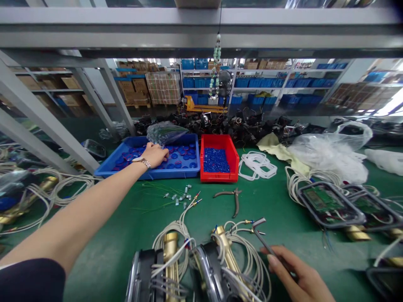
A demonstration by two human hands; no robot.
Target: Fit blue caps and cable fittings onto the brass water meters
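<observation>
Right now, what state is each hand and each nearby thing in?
Left hand: reaching into the blue tray
Right hand: closed around the angled metal tool
Angled metal tool: held, bent end away from the hand
Blue tray: uncovered, blue discs scattered inside
Red bin: uncovered, holding small blue pieces
Pliers: lying, handles spread
Green circuit board: exposed in its housing

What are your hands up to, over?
Left hand at blue tray of blue discs, grip unclear. Right hand holding bent metal tool. Clear plastic bag at tray's back edge, maybe slightly in the way.
</observation>
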